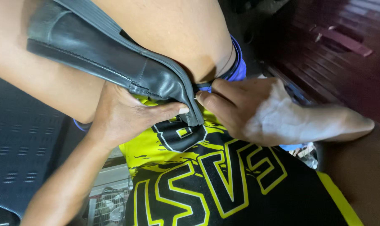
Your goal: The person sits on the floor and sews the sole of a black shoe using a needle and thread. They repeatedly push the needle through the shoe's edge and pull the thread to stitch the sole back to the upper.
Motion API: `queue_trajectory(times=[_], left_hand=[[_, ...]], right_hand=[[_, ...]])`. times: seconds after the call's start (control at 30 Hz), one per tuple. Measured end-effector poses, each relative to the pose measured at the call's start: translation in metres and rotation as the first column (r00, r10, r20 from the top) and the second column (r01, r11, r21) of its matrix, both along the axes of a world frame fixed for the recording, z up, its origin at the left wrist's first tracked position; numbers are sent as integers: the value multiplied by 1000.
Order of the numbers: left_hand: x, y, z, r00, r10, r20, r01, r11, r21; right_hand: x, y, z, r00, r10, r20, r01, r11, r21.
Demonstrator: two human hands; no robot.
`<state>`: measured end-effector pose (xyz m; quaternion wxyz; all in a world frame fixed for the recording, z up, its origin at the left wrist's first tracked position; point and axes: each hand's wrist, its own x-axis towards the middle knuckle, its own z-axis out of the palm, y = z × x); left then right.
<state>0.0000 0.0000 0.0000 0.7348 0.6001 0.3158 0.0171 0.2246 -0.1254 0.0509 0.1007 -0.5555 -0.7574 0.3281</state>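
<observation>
Gripping the black leather shoe (pixel 114 62) from beneath, the left hand (pixel 127 115) steadies it; right hand (pixel 257 111) fingers (pixel 215 102) pinch its back edge—keep tension even.

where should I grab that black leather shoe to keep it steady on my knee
Probably at the heel end of the black leather shoe, from below, where the left hand already cups it, thumb on the back edge. The shoe lies tilted across the bare thigh, so underside support suits it; the right hand pinches nearby.
</observation>
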Motion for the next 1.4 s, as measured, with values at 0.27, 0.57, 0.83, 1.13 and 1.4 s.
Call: queue_trajectory(times=[0.27,0.57,0.83,1.13,1.4], left_hand=[[-4,1,-1,1000,6,-20,-5,999,46],[-13,18,6,991,-87,102,76,992,104],[-7,21,12,982,-134,136,117,986,122],[-17,22,11,973,-98,-208,112,992,56],[-7,37,19,976,-152,-154,176,972,153]], right_hand=[[-8,-5,-17,999,51,7,-51,999,-15],[17,6,-9,986,-28,-162,23,999,-30],[26,13,-1,991,-2,-133,6,1000,25],[42,20,-25,967,-98,-236,66,988,-141],[52,16,-26,956,-136,-261,83,975,-205]])
